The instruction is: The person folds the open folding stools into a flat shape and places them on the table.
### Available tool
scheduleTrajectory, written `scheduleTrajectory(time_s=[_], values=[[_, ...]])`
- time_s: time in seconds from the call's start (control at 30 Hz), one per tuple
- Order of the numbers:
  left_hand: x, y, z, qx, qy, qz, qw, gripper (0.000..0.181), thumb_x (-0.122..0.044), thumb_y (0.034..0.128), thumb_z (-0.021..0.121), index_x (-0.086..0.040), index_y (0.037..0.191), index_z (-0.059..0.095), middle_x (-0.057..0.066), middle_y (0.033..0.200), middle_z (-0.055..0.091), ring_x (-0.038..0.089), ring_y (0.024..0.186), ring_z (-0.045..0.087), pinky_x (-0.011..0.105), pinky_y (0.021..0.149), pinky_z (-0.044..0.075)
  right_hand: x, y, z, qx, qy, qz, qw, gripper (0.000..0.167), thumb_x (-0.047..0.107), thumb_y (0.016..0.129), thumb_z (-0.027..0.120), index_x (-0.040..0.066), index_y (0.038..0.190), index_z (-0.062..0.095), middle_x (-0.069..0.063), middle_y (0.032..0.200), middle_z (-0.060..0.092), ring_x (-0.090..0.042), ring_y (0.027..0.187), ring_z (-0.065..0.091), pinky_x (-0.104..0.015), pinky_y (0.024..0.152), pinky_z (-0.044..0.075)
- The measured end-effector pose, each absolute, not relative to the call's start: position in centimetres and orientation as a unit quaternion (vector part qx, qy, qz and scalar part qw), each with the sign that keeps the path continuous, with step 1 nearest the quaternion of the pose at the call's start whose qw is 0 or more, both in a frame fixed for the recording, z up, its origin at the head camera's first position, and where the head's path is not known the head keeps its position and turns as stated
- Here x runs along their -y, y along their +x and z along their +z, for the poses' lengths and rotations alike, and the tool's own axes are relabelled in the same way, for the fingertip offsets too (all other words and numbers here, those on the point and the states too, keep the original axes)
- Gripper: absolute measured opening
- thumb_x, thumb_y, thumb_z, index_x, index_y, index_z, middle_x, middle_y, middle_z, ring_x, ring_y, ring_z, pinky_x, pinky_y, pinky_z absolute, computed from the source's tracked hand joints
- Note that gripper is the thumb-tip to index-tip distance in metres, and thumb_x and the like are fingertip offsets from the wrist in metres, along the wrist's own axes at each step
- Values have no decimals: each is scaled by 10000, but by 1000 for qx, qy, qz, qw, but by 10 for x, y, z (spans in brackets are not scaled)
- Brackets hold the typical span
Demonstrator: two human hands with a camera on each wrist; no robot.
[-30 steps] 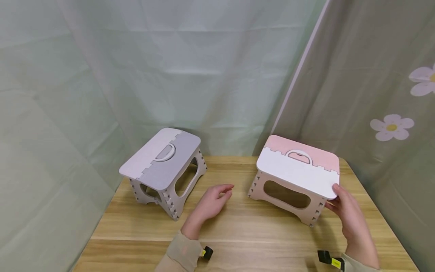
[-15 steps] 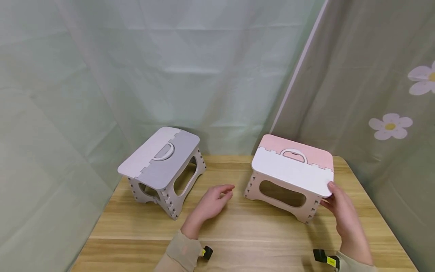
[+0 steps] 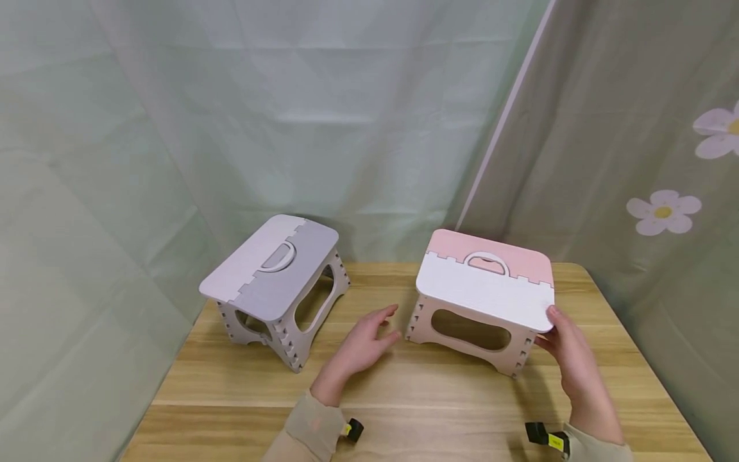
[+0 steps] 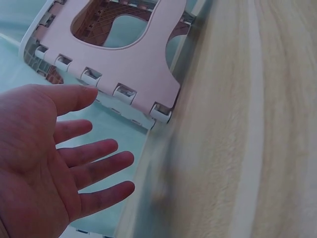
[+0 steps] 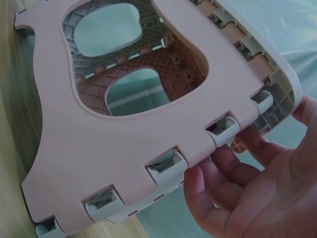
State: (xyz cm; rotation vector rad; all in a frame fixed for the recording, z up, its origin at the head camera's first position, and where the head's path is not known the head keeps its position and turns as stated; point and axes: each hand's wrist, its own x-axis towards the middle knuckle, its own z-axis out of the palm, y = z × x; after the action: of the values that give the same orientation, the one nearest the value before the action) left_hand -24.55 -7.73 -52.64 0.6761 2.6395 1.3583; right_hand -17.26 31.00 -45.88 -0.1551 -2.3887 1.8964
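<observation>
A folding step stool with a pink and white top point(image 3: 485, 289) stands unfolded at the right of the table. My right hand point(image 3: 574, 359) grips its near right corner, thumb on the top's edge; in the right wrist view the fingers point(image 5: 218, 173) curl against the hinged side. My left hand point(image 3: 360, 343) hovers left of this stool, fingers spread and holding nothing. In the left wrist view its palm point(image 4: 29, 158) faces the camera, near the stool's pink leg panel point(image 4: 153, 64). A second folding stool, grey and pale on top point(image 3: 271, 269), stands unfolded further left, untouched.
Both stools are on a wooden table point(image 3: 439, 417). A pale green curtain point(image 3: 346, 128) hangs behind and to the left. Another curtain with daisies point(image 3: 600, 160) borders the right side.
My right hand has moved the pink and white stool leftward across the table. My left hand's thumb and fingers have spread further apart. The grey stool stays in place.
</observation>
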Motion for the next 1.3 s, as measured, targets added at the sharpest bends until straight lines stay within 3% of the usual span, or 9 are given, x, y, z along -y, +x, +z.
scheduleTrajectory(time_s=[0.8,0.9,1.1,1.3], values=[[74,-247,-534,-862,227,449,50,695,-239,1042,711,-43,1633,402,195,1549,545,357,1320,614,530,1119,469,-299,-175,-458,792,-30,609,38,734,485,1172,244,-123,1575,326,173,1222,547,71,1081,565,-121,891,496],[73,-247,-535,-863,230,448,51,697,-232,1042,706,-33,1633,396,196,1548,547,355,1319,614,534,1120,467,-298,-175,-457,795,-31,604,31,737,485,1172,237,-123,1580,321,85,1276,542,79,1081,561,-120,892,494],[71,-248,-537,-858,236,453,58,708,-222,1046,698,-27,1643,372,204,1555,541,358,1332,608,523,1124,467,-295,-175,-458,799,-27,600,10,740,492,1172,207,-96,1614,280,-237,1495,451,86,1101,537,-112,904,477],[70,-247,-538,-853,235,460,66,670,-221,1058,699,-54,1634,402,153,1534,572,299,1345,600,477,1110,489,-293,-176,-459,797,-19,604,8,729,481,1175,199,-84,1631,260,-275,1543,414,100,1120,525,-101,915,462]])
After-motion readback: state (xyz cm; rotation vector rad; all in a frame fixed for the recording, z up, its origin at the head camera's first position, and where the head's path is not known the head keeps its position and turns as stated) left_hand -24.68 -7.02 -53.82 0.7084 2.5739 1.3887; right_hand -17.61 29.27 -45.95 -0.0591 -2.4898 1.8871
